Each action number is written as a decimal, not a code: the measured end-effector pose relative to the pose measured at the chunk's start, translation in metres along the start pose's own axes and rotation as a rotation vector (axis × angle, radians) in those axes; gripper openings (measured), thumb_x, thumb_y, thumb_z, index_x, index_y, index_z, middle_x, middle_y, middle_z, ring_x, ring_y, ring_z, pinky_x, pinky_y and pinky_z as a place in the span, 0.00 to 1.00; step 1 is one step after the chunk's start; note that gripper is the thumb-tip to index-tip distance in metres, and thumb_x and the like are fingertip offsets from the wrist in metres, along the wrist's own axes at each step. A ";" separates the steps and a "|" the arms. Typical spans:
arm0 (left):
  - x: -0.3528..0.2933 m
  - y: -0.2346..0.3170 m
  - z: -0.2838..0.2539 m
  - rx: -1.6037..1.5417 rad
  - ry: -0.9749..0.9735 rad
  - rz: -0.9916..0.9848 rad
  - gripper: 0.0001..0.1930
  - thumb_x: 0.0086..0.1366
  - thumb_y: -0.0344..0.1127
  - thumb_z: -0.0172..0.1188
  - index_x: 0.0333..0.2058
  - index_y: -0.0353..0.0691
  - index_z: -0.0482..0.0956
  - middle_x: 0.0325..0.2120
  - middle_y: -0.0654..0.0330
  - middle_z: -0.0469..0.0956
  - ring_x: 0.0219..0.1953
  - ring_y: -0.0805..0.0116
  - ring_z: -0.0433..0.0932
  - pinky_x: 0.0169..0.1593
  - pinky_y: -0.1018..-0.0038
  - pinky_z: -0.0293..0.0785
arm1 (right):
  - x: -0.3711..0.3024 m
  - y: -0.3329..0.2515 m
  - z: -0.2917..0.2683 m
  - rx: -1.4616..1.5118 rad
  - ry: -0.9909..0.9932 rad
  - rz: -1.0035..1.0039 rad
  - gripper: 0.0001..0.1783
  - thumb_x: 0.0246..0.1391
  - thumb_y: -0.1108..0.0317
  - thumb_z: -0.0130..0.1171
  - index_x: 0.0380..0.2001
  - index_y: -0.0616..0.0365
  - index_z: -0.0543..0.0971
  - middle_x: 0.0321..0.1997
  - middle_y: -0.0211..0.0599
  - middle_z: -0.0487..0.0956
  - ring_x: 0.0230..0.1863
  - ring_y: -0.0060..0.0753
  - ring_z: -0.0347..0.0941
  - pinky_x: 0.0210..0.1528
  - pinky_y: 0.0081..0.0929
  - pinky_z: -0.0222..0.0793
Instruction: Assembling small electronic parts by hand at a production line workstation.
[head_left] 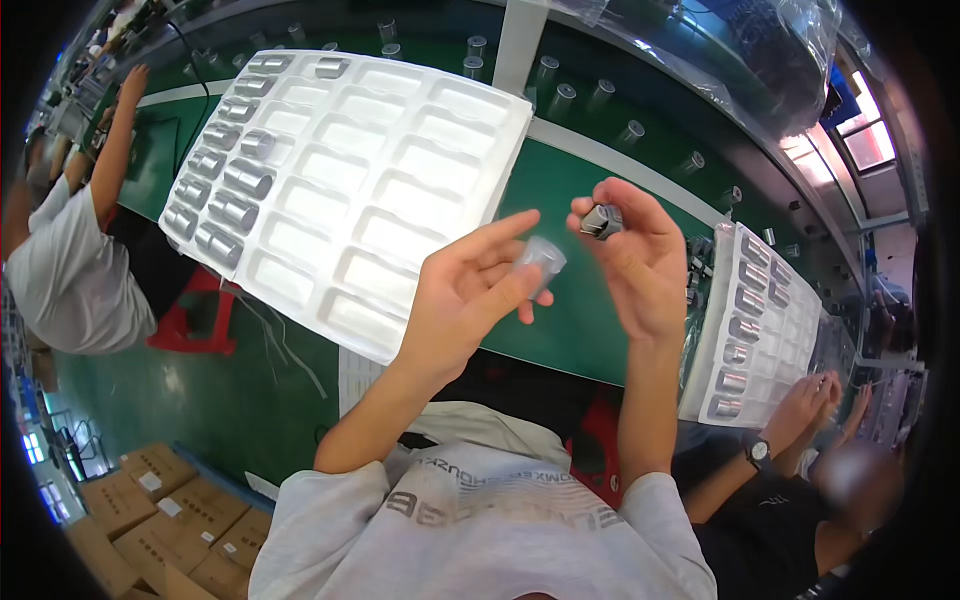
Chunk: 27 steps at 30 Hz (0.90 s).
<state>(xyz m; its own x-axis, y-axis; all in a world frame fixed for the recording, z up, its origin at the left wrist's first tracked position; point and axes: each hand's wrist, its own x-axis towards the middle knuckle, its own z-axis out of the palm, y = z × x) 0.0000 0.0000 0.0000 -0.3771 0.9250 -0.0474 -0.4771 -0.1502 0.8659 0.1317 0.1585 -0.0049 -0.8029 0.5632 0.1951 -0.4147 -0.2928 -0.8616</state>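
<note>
Between the thumb and fingers of my left hand (pixel 465 290) is a clear plastic cup (pixel 541 258), tilted, its index finger stretched out above it. My right hand (pixel 645 260), raised just to the right, pinches a small silver-and-black metal part (pixel 600 221) at its fingertips; its exact kind I cannot make out. Cup and part are apart. Left of my hands lies a large white molded tray (pixel 330 225) with rows of pockets. Silver cylinders (pixel 248 178) fill several pockets along its left side, and the pockets nearest my left hand are bare.
Several clear cups (pixel 563 97) stand along the far side of the green table (pixel 560 330). To the right is a second white tray (pixel 750 370) with silver cylinders, where a co-worker's hands (pixel 805 405) work. Another person (pixel 80 260) sits at left. Cardboard boxes (pixel 170 520) are stacked lower left.
</note>
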 end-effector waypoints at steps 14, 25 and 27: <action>-0.004 0.003 0.000 -0.045 -0.010 -0.020 0.17 0.66 0.30 0.59 0.50 0.24 0.74 0.38 0.49 0.80 0.35 0.65 0.82 0.34 0.76 0.77 | 0.003 -0.029 0.028 -0.730 -0.189 -0.289 0.18 0.39 0.92 0.59 0.34 0.64 0.85 0.42 0.48 0.83 0.46 0.41 0.80 0.46 0.29 0.77; -0.006 -0.007 0.007 -0.182 0.047 0.039 0.16 0.62 0.23 0.62 0.48 0.24 0.75 0.40 0.49 0.81 0.40 0.67 0.82 0.45 0.74 0.79 | -0.007 -0.028 0.030 -0.582 -0.146 -0.165 0.14 0.45 0.90 0.59 0.36 0.66 0.84 0.45 0.54 0.80 0.49 0.46 0.79 0.41 0.31 0.81; -0.006 -0.005 0.008 -0.172 0.055 0.047 0.16 0.61 0.23 0.63 0.48 0.25 0.75 0.40 0.49 0.81 0.41 0.66 0.82 0.46 0.74 0.79 | -0.008 -0.024 0.027 -0.608 -0.208 -0.190 0.15 0.44 0.89 0.60 0.37 0.67 0.83 0.46 0.54 0.80 0.49 0.46 0.78 0.43 0.32 0.81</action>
<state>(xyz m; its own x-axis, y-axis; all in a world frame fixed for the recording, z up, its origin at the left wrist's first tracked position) 0.0113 -0.0024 -0.0003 -0.4429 0.8956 -0.0407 -0.5853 -0.2545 0.7698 0.1366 0.1397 0.0269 -0.8308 0.3835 0.4034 -0.2908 0.3188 -0.9021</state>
